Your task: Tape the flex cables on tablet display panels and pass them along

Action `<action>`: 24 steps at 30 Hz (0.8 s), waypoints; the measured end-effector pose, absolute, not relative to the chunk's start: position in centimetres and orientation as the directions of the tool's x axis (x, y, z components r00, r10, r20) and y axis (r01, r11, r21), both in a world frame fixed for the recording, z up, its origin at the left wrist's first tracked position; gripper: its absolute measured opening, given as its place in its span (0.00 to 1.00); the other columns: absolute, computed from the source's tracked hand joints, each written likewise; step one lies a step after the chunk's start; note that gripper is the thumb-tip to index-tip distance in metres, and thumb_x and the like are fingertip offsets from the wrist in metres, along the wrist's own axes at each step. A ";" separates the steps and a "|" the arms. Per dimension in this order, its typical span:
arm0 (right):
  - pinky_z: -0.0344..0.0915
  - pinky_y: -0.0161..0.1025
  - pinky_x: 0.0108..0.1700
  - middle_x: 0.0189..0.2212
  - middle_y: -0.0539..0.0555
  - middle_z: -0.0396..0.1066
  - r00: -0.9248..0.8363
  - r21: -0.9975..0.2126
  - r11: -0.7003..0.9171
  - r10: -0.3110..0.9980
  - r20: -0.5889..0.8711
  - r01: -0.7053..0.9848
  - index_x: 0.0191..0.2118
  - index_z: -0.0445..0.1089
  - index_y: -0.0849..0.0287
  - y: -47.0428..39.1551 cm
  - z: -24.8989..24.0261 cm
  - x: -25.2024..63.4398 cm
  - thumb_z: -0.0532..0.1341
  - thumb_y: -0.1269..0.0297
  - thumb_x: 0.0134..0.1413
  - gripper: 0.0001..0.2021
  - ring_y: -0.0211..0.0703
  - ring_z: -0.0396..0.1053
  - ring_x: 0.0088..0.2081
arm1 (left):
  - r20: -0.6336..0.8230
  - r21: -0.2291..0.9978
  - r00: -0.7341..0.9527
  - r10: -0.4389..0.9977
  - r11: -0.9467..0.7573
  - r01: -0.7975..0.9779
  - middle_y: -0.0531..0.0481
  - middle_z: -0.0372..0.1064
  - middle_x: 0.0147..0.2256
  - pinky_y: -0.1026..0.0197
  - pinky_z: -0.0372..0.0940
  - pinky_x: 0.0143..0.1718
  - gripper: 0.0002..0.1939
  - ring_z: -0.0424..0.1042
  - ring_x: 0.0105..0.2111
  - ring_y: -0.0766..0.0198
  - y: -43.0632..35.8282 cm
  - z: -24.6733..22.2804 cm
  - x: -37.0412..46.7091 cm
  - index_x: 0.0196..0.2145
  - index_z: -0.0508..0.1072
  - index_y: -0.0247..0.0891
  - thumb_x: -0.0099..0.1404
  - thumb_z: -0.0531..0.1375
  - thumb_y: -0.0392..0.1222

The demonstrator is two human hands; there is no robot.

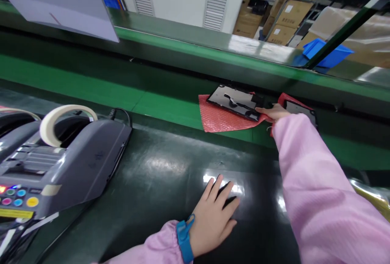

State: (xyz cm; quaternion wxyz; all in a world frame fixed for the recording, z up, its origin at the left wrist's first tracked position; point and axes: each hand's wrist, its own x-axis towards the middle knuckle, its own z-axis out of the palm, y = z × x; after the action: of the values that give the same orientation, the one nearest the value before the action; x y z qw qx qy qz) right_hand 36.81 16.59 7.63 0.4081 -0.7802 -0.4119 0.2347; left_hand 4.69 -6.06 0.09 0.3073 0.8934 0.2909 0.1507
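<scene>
The bubble wrap (215,120) is red, the sleeves (319,178) pink

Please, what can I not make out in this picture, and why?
In the head view:
Right hand: fingertips too small to tell whether they grip the left flat panel or red bubble wrap.
Right flat panel: partly hidden by the right sleeve.
Left hand: palm hidden by its back.
Grey tape dispenser: controls partly cut by left edge.
Cartons: print too small.
</scene>
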 end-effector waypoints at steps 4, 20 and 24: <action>0.78 0.45 0.36 0.34 0.59 0.78 0.490 -0.918 -0.303 0.859 -0.146 0.257 0.35 0.72 0.57 10.3 8.6 33.2 0.67 0.62 0.61 0.06 0.49 0.77 0.34 | -0.034 0.995 0.646 0.763 0.084 -0.047 0.38 0.66 0.65 0.40 0.60 0.68 0.23 0.66 0.66 0.51 -4.2 1.0 6.3 0.64 0.67 0.42 0.74 0.58 0.43; 0.70 0.45 0.38 0.34 0.49 0.67 0.505 -0.933 -0.167 0.863 0.018 0.319 0.37 0.52 0.48 -14.5 1.8 32.1 0.71 0.44 0.53 0.27 0.48 0.70 0.37 | -0.419 0.693 0.426 0.802 0.586 -0.421 0.41 0.80 0.50 0.43 0.64 0.65 0.31 0.73 0.60 0.43 -2.8 4.0 8.8 0.50 0.78 0.35 0.48 0.77 0.40; 0.67 0.48 0.42 0.33 0.50 0.66 0.488 -0.849 -0.262 0.873 -0.005 0.459 0.36 0.53 0.50 -14.4 2.0 30.9 0.68 0.38 0.52 0.27 0.51 0.69 0.38 | -0.410 0.731 0.439 0.799 0.576 -0.365 0.41 0.79 0.52 0.42 0.60 0.67 0.35 0.70 0.62 0.43 -4.2 4.3 8.3 0.54 0.76 0.36 0.49 0.78 0.43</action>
State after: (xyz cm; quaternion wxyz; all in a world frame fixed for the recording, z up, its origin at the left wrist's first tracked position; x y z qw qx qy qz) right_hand 30.89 -14.38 2.04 0.4177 -0.7547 -0.4411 0.2478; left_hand 8.26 -4.16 4.27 0.8000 0.2821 0.3848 0.3638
